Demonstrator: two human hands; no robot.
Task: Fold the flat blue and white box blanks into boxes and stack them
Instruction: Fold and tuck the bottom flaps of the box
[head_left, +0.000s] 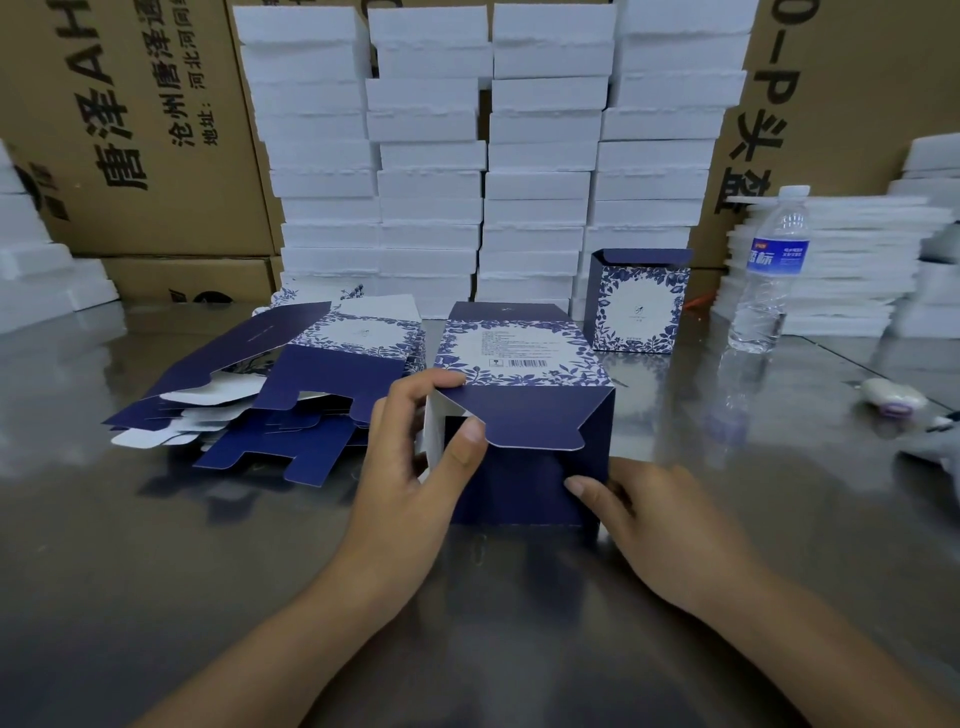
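A person works at a shiny metal table (156, 571). In front of them a half-folded box (519, 364) lies on its side at the middle of the table, its white and blue leaf-printed panel with a barcode facing up and its dark blue end flaps turned toward the person. The left hand (410, 457) grips the box at its near left corner: the fingers (441, 379) curl over the top edge while the thumb presses on the curved blue flap. The right hand (670, 525) rests low at the box's near right side, its fingers only loosely bent and holding nothing, with the index fingertip touching the dark blue face.

Just left of the box lies a loose pile of flat blanks (291, 395), overlapping one another. Behind the box, to the right, a finished box (636, 306) stands upright with its top flap raised. Farther right stands a water bottle (769, 275), and near the right edge lies a small white and purple object (893, 397), too blurred to identify. Tall stacks of white foam pieces (488, 156) rise at the back, against brown cardboard cartons (145, 130).
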